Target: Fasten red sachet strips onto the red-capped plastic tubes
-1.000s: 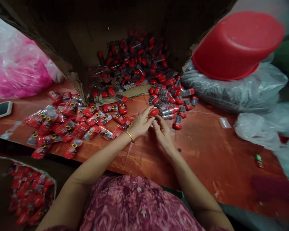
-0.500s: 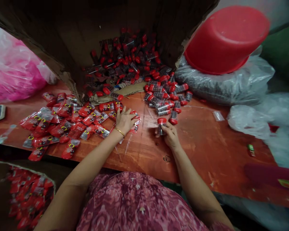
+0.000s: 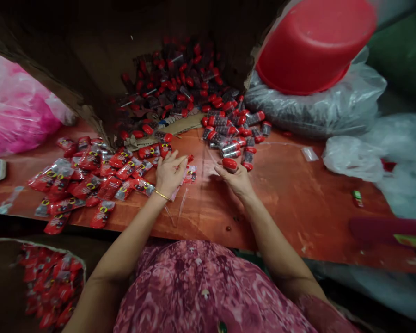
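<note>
and here we are, clock read from the middle of the view: the right hand, out towards four o'clock, is clamped around a red-capped jar, its domed cap tipped up between thumb and fingers, clear of the worktop. over at nine o'clock the left hand, well apart from its partner, spreads its fingers by a flat printed packet; whether they pinch it, i cannot tell. the step in hand, as i judge it, is one jar gripped at right while the left deals with the packet. the next move calls, i'd say, for a firm hold on that jar and a clean fingertip pick at the packet's thin edge. more capped jars lie heaped at one o'clock, spilling from the cardboard carton, where a bigger jumble sits in shade at eleven. further out at nine, a spread of filled red packets! now the labels: each shows a yellow round emblem on red with pale lettering, too small to read. the carton flap carries a coloured cartoon print, partly covered; no brand can be made out.
</note>
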`<state>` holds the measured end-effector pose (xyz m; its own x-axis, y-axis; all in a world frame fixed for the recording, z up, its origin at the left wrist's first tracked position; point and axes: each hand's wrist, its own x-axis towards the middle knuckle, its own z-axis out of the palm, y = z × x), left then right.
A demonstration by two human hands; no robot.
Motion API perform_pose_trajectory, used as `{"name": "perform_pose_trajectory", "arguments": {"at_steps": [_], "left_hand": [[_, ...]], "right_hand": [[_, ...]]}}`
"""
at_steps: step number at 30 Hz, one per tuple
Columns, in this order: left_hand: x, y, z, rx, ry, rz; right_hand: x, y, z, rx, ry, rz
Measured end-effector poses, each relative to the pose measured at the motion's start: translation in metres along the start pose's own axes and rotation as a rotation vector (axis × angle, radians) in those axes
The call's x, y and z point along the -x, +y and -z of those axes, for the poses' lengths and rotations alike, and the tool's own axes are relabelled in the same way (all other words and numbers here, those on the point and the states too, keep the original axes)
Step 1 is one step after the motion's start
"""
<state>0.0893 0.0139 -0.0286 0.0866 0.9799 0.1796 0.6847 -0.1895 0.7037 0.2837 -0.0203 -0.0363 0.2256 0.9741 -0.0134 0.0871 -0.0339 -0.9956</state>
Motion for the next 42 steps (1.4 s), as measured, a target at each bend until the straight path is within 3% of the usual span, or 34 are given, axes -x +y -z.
{"name": "perform_pose_trajectory", "arguments": {"at_steps": [4,7,11,16,21,24,28,32,34,37,39,42], "left_hand": [[0.025,0.003,0.015,0.233,0.084,0.000],[0.043,0.002,0.018,0.344,0.120,0.068],[0.057,0.005,0.008,0.442,0.101,0.139],[0.060,0.012,0.000,0.427,0.016,0.065],[0.062,0.020,0.000,0.266,0.005,-0.134],[0.062,0.026,-0.001,0.139,0.006,-0.217],[0.062,0.030,-0.003,0.056,0.001,-0.290],[0.061,0.027,-0.006,0.039,0.033,-0.358],[0.060,0.027,-0.008,0.040,0.074,-0.375],[0.061,0.029,-0.012,0.078,0.108,-0.359],[0.062,0.030,-0.011,0.138,0.095,-0.299],[0.063,0.029,-0.005,0.256,0.070,-0.056]], "right_hand": [[0.073,0.000,0.049,0.418,-0.056,0.166],[0.133,0.018,0.081,0.720,-0.337,0.339],[0.172,0.050,0.078,0.946,-0.416,0.432],[0.155,0.052,0.054,0.880,-0.347,0.456],[0.108,0.018,0.023,0.300,-0.046,0.040],[0.081,-0.002,-0.005,-0.032,0.009,-0.097],[0.062,-0.014,-0.030,-0.263,-0.019,-0.108],[0.059,-0.013,-0.036,-0.380,0.094,-0.074],[0.060,-0.013,-0.035,-0.393,0.075,-0.086],[0.061,-0.015,-0.036,-0.422,-0.029,-0.104],[0.060,-0.015,-0.036,-0.430,-0.018,-0.077],[0.055,-0.016,-0.036,-0.384,0.039,-0.035]]}}
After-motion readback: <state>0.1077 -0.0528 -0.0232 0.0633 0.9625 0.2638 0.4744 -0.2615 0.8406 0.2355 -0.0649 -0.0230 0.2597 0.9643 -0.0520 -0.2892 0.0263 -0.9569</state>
